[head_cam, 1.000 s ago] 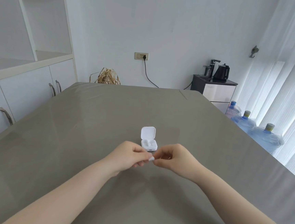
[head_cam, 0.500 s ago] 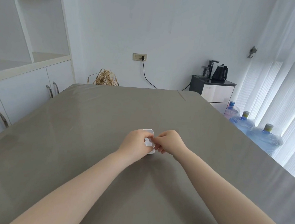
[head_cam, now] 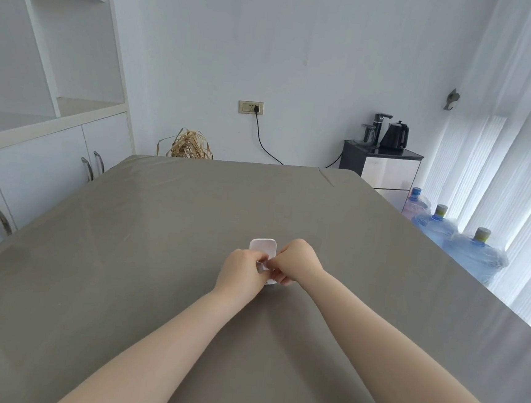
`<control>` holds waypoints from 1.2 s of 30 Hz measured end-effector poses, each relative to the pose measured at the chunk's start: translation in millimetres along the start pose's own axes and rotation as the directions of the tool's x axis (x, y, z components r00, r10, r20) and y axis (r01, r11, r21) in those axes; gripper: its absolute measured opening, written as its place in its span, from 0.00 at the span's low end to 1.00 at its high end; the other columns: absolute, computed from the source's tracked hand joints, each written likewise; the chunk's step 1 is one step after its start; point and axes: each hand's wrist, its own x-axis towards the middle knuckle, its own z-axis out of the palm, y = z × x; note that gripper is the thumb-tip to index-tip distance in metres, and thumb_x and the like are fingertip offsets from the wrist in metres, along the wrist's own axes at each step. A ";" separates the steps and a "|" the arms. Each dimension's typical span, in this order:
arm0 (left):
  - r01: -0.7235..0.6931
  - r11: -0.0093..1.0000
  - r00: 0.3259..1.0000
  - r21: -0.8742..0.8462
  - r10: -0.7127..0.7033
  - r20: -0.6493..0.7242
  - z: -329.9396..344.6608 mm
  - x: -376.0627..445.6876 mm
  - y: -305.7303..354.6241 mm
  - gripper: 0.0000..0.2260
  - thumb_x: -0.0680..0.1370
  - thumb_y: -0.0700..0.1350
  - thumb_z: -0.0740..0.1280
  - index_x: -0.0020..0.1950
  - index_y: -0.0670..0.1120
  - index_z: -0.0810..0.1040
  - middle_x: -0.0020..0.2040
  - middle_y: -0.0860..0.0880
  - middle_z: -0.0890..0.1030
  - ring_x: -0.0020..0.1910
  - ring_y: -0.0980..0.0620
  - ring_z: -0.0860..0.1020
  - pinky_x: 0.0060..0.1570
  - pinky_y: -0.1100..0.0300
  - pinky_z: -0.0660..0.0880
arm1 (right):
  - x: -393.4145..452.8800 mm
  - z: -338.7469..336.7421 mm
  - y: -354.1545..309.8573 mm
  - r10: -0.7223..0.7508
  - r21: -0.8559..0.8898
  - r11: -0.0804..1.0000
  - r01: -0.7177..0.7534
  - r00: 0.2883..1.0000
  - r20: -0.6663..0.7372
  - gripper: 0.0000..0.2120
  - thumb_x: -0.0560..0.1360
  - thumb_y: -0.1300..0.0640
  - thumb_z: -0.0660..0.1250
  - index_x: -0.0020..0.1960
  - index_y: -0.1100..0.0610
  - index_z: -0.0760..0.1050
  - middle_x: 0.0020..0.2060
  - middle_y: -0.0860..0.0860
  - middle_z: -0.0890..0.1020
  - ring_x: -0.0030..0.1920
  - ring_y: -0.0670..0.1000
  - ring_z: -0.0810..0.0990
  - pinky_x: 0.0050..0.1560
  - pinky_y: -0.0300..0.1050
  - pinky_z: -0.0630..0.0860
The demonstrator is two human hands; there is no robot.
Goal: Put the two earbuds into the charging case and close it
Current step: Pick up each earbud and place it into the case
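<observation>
Head view, hands (head_cam: 271, 264) pinched over open charging case (head_cam: 263, 246)

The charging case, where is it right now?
In the head view the white charging case sits on the grey table, near its middle, lid up, wedged between the left hand and right hand, which hide its lower half.
</observation>
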 end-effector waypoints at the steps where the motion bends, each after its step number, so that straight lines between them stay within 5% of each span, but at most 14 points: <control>1: -0.007 1.000 1.000 -0.001 0.007 0.001 0.7 0.1 -0.8 0.05 0.70 0.40 0.64 0.38 0.43 0.80 0.39 0.41 0.82 0.39 0.47 0.70 0.33 0.60 0.63 | 0.8 0.0 -0.6 0.007 -0.005 1.000 -0.007 1.000 0.005 0.13 0.69 0.59 0.66 0.27 0.59 0.71 0.25 0.51 0.78 0.26 0.50 0.76 0.46 0.43 0.78; 12: -0.019 0.999 0.999 -0.037 0.018 -0.028 4.3 -1.0 -2.8 0.09 0.73 0.39 0.61 0.38 0.40 0.80 0.38 0.43 0.81 0.40 0.47 0.69 0.31 0.62 0.61 | 6.4 4.7 -4.4 -0.026 -0.135 0.990 0.031 0.999 0.037 0.06 0.64 0.57 0.66 0.35 0.60 0.74 0.34 0.57 0.80 0.31 0.55 0.74 0.39 0.43 0.72; 18: -0.024 1.000 0.999 -0.001 0.024 -0.036 1.0 -3.4 5.0 0.08 0.73 0.40 0.64 0.37 0.38 0.79 0.27 0.51 0.69 0.38 0.47 0.66 0.33 0.60 0.62 | 9.1 5.3 -0.8 -0.049 -0.146 0.988 0.051 0.999 0.017 0.04 0.65 0.59 0.63 0.33 0.60 0.71 0.33 0.57 0.78 0.25 0.53 0.71 0.36 0.42 0.70; 24: -0.024 0.999 0.999 0.025 0.025 -0.025 0.9 -3.7 5.2 0.10 0.73 0.40 0.63 0.35 0.37 0.78 0.27 0.50 0.67 0.38 0.45 0.66 0.35 0.59 0.64 | 7.0 4.7 4.1 -0.095 -0.093 0.991 0.096 0.995 0.013 0.09 0.68 0.61 0.62 0.29 0.58 0.66 0.34 0.57 0.77 0.25 0.52 0.69 0.30 0.39 0.66; 29: -0.025 1.000 1.000 0.015 0.025 -0.013 -2.7 -7.0 3.3 0.08 0.73 0.42 0.65 0.36 0.40 0.76 0.34 0.45 0.73 0.42 0.43 0.69 0.37 0.58 0.64 | 1.8 0.9 11.0 -0.139 0.011 0.990 0.139 0.990 0.013 0.06 0.70 0.60 0.62 0.34 0.59 0.70 0.31 0.55 0.77 0.27 0.54 0.71 0.31 0.41 0.68; 33: -0.043 0.999 0.995 0.004 0.043 -0.084 -13.6 -15.2 -2.9 0.16 0.74 0.44 0.65 0.60 0.43 0.75 0.60 0.47 0.78 0.62 0.46 0.71 0.57 0.57 0.69 | -1.6 -7.5 23.7 -0.178 0.124 0.976 0.180 0.984 -0.030 0.09 0.72 0.60 0.60 0.33 0.57 0.70 0.27 0.52 0.77 0.27 0.52 0.72 0.33 0.43 0.70; 36: -0.023 1.000 0.996 -0.002 0.023 -0.085 -23.0 -18.8 -11.9 0.20 0.72 0.46 0.67 0.63 0.46 0.72 0.62 0.50 0.77 0.63 0.49 0.70 0.59 0.59 0.68 | -5.7 -12.4 35.1 -0.233 0.137 0.961 0.241 0.970 -0.069 0.09 0.73 0.60 0.61 0.34 0.55 0.71 0.27 0.49 0.78 0.28 0.49 0.72 0.36 0.42 0.71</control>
